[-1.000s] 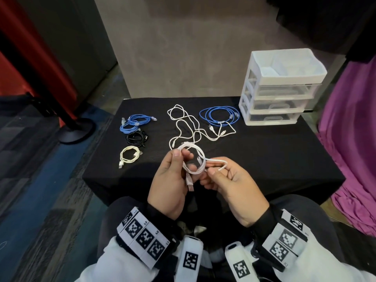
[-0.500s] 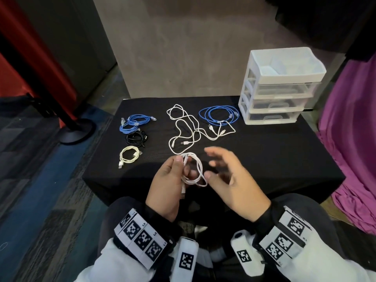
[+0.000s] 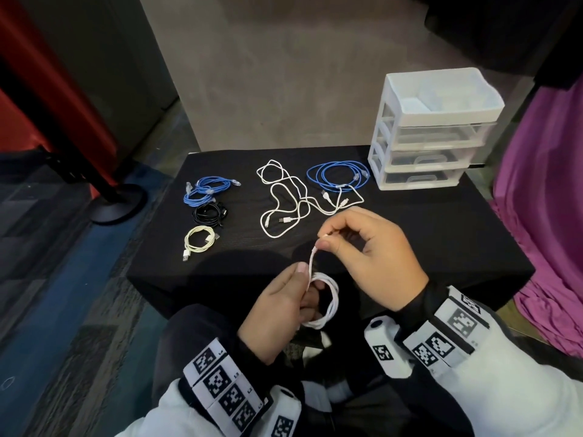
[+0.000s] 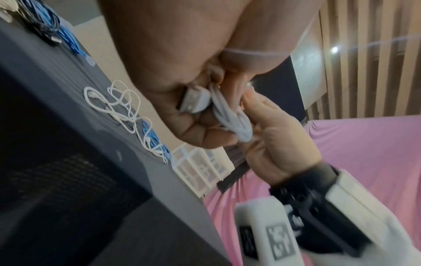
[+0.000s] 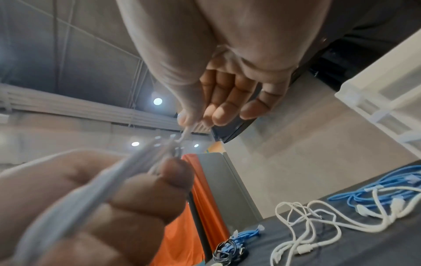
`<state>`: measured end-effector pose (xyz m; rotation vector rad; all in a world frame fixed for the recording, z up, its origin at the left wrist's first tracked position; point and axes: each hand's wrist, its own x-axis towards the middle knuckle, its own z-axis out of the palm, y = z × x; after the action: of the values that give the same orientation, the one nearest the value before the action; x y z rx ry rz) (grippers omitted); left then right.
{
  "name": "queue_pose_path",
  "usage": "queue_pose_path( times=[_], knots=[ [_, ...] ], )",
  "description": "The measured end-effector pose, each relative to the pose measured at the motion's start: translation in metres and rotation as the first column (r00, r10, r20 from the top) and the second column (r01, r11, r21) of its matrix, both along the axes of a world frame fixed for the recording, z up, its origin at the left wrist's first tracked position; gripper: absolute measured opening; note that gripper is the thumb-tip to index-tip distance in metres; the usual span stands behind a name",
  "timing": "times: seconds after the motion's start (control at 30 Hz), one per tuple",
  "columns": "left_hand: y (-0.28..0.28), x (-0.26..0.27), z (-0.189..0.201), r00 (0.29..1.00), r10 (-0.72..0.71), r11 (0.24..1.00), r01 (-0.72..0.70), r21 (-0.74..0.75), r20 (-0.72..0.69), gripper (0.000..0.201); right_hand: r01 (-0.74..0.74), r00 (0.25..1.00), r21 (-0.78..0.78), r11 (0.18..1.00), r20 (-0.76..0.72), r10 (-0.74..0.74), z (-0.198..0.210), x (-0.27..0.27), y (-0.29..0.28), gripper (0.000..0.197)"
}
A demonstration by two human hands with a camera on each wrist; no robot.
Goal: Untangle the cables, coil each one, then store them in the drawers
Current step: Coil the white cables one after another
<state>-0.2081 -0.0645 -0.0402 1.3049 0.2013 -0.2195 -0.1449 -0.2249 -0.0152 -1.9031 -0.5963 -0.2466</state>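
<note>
Left hand (image 3: 277,305) fingers gripping coiled white cable (image 3: 325,302) above near desk (image 3: 441,247) edge; right hand (image 3: 369,247) pinching its free end. Drawers (image 3: 432,134) at far right.

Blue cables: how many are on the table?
2. One blue bundle lies at the table's far left above the black coil; one blue loop lies beside the drawer unit. None visibly hidden.

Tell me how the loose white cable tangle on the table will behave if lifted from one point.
The white tangle will probably be floppy: its thin strands lie in slack, wandering curves. It likely drags along the big blue coil, since a strand crosses that coil's near edge. It is probably light, as the similar white cable hangs from a pinch of the right hand.
</note>
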Motion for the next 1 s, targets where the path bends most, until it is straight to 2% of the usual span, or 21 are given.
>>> queue_pose_path(
  times=[0.17, 0.27, 0.33, 0.4, 0.53, 0.6, 0.8, 1.0],
  knots=[
    [0.005, 0.004, 0.01, 0.996, 0.026, 0.997, -0.032, 0.069, 0.088, 0.035, -0.041, 0.98, 0.029, 0.999, -0.195, 0.046, -0.013, 0.004, -0.001, 0.013],
    [0.004, 0.007, 0.006, 0.988, 0.093, 0.984, -0.11, 0.14, 0.123, 0.037, -0.05, 0.981, -0.003, 0.999, -0.19, 0.049, -0.024, -0.005, -0.001, 0.011],
    [0.003, 0.008, 0.001, 0.984, 0.126, 0.977, -0.146, 0.159, 0.127, 0.041, -0.073, 0.967, 0.05, 0.996, -0.241, 0.082, -0.028, -0.015, 0.002, 0.008],
    [0.0, 0.008, -0.002, 0.982, 0.15, 0.971, -0.169, 0.17, 0.117, 0.043, -0.09, 0.937, 0.114, 0.989, -0.326, 0.123, -0.033, -0.023, 0.004, 0.021],
    [-0.005, 0.008, -0.003, 0.974, 0.199, 0.961, -0.216, 0.175, 0.11, 0.02, -0.09, 0.892, 0.217, 0.972, -0.417, 0.176, -0.041, -0.029, 0.006, 0.02],
    [-0.004, 0.008, -0.002, 0.976, 0.168, 0.967, -0.19, 0.168, 0.137, 0.015, -0.063, 0.877, 0.265, 0.962, -0.445, 0.18, -0.04, -0.029, 0.005, 0.017],
    [0.003, 0.008, 0.008, 0.989, 0.053, 0.991, -0.069, 0.115, 0.137, 0.025, -0.041, 0.834, 0.458, 0.888, -0.473, 0.283, -0.036, -0.029, 0.007, 0.022],
    [0.007, 0.009, 0.009, 0.996, 0.017, 0.994, -0.027, 0.103, 0.089, 0.034, -0.028, 0.829, 0.52, 0.853, -0.465, 0.311, -0.035, -0.033, 0.011, 0.021]
  ],
)
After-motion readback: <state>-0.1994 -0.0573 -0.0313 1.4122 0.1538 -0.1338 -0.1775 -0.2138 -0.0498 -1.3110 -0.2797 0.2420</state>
